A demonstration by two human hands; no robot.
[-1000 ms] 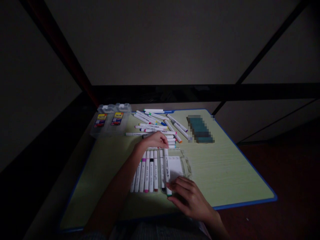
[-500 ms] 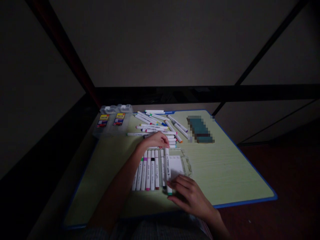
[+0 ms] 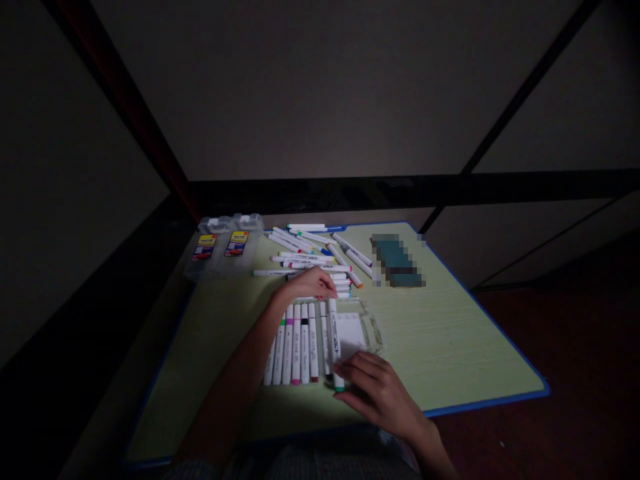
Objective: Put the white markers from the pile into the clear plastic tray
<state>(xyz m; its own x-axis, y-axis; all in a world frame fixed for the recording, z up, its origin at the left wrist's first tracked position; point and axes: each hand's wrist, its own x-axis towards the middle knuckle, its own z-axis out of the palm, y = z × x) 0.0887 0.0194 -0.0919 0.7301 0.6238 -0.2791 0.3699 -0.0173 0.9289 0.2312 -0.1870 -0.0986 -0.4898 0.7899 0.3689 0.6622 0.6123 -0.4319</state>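
Note:
A white marker with a green end (image 3: 336,343) lies lengthwise over the clear plastic case (image 3: 371,327), beside a row of markers. My right hand (image 3: 377,387) has its fingertips and thumb closed around the green end nearest me. At the marker's far end, the bent fingers of my left hand (image 3: 313,283) are closed against its tip; part of their grip is hidden. Left of it, several white markers (image 3: 296,347) stand side by side in the case, partly covered by my left forearm. A white card (image 3: 351,332) shows in the case's right part.
Loose white markers (image 3: 306,259) are heaped beyond my left hand. Two clear cases (image 3: 220,263) with labels stand at the table's far left. A pixelated dark green object (image 3: 397,260) lies at the far right. The pale green table (image 3: 450,347) has a blue edge.
The camera view has shifted slightly. Both hands stay at the two ends of the green-ended marker, with no clear movement of the marker.

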